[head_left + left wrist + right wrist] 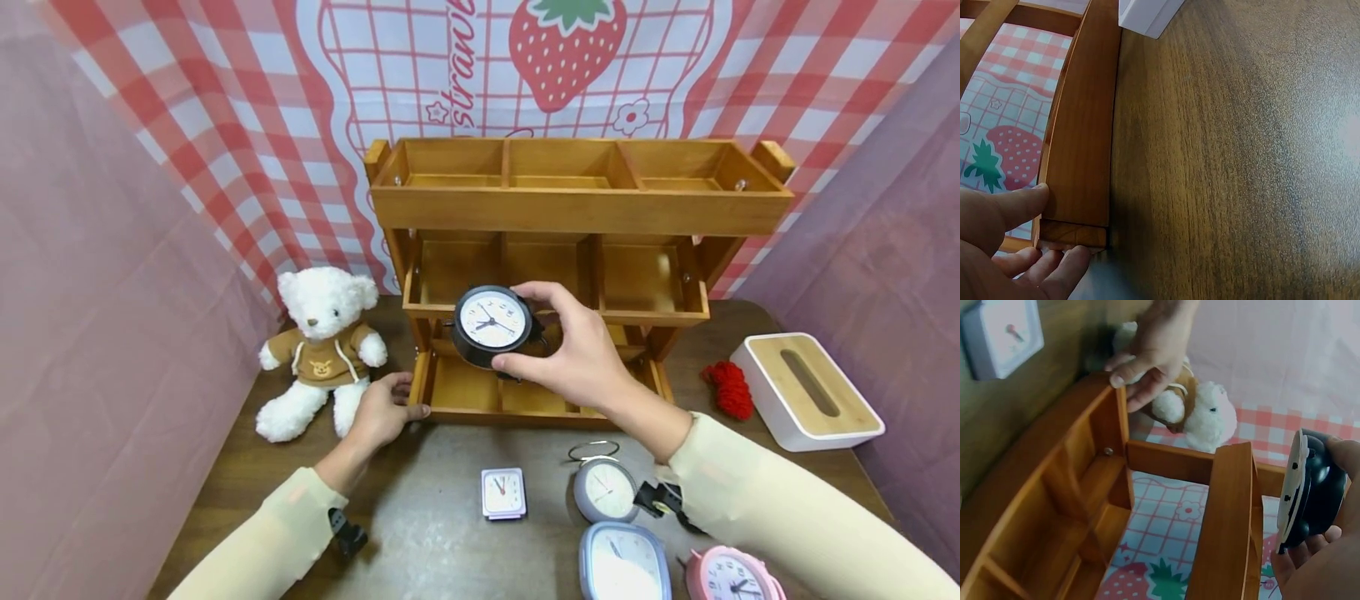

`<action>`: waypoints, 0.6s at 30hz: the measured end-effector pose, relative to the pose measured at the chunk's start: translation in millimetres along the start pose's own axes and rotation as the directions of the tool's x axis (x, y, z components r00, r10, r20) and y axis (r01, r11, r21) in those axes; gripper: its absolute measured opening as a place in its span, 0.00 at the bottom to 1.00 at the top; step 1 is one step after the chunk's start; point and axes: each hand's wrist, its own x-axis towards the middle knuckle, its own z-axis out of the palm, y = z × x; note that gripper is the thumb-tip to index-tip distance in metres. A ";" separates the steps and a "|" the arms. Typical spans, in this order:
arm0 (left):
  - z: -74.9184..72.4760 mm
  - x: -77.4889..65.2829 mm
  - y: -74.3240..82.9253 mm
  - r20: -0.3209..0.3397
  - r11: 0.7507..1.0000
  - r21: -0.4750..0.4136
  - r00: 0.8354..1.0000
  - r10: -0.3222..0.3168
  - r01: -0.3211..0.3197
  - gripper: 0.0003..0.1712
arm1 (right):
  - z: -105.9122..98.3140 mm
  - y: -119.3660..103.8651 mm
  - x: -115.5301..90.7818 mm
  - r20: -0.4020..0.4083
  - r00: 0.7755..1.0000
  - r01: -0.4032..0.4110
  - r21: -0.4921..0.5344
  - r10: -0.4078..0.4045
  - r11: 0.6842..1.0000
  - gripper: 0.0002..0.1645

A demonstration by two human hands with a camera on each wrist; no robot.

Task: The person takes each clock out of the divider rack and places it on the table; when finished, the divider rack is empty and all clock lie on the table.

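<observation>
My right hand grips a round black alarm clock between thumb and fingers. Its white dial faces up toward the head camera, in front of the middle tier of a wooden three-tier shelf. In the right wrist view the black clock shows from its side. My left hand pinches the left front corner of the shelf's bottom tier. The left wrist view shows that thumb on the inner side of the wooden board and the fingers round its end. The clock hides part of the lower tiers.
On the table stand a small lilac square clock, a grey round clock, a blue clock and a pink clock. A white teddy bear sits left; red yarn and a tissue box lie right.
</observation>
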 end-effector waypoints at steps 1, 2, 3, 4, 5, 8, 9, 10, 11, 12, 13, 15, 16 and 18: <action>0.0 -0.2 0.0 0.003 1.000 -0.005 1.000 -0.001 0.001 0.38 | -2.2 0.9 -4.4 0.013 1.000 0.011 0.003 -0.011 1.000 0.49; 0.1 -0.2 0.1 0.006 1.000 -0.013 1.000 -0.005 0.005 0.38 | -4.1 1.5 -8.9 0.027 0.999 0.024 0.006 -0.024 1.000 0.49; 0.1 -0.2 0.2 0.007 1.000 -0.018 1.000 -0.008 0.008 0.38 | -5.7 2.3 -13.5 0.040 0.998 0.038 0.005 -0.038 0.999 0.50; 0.4 -0.4 0.1 0.008 1.000 -0.020 1.000 -0.012 0.012 0.38 | -7.2 3.2 -18.3 0.054 0.997 0.048 0.004 -0.049 0.999 0.50; 0.4 -0.8 0.0 0.010 1.000 -0.021 1.000 -0.010 0.010 0.38 | -8.5 4.1 -23.2 0.070 0.996 0.059 0.005 -0.059 0.998 0.50; 0.5 -1.0 0.2 0.012 1.000 -0.015 1.000 -0.018 0.018 0.38 | -10.4 7.8 -38.5 0.120 0.989 0.086 -0.014 -0.083 0.996 0.50; 0.3 -0.9 0.3 0.013 1.000 -0.014 1.000 -0.020 0.020 0.38 | -10.6 9.1 -43.6 0.141 0.986 0.094 -0.021 -0.090 0.995 0.50; 0.2 -0.7 0.2 0.014 1.000 -0.013 1.000 -0.022 0.022 0.38 | -10.6 10.3 -48.6 0.163 0.982 0.103 -0.027 -0.098 0.994 0.50; -0.2 -0.5 0.3 0.016 1.000 -0.010 1.000 -0.021 0.021 0.38 | -10.2 11.6 -53.7 0.186 0.977 0.112 -0.033 -0.104 0.993 0.50; -0.3 -0.1 0.5 0.018 1.000 -0.010 1.000 -0.025 0.025 0.38 | -9.4 12.8 -58.7 0.208 0.972 0.121 -0.038 -0.110 0.992 0.50; -0.5 0.2 0.5 0.019 1.000 -0.007 0.999 -0.026 0.026 0.38 | -8.3 14.1 -63.4 0.231 0.966 0.128 -0.035 -0.116 0.991 0.50; -0.9 0.5 0.5 0.021 1.000 -0.002 0.999 -0.029 0.029 0.38 | -5.5 16.1 -72.3 0.264 0.956 0.141 -0.031 -0.128 0.990 0.51; -1.1 0.6 0.6 0.023 1.000 0.002 0.999 -0.030 0.030 0.38 | -3.8 17.4 -76.4 0.278 0.951 0.147 -0.029 -0.133 0.989 0.51; -1.1 0.4 1.0 0.024 0.999 0.005 0.999 -0.034 0.034 0.38 | 0.2 19.2 -83.6 0.305 0.942 0.151 -0.022 -0.137 0.988 0.52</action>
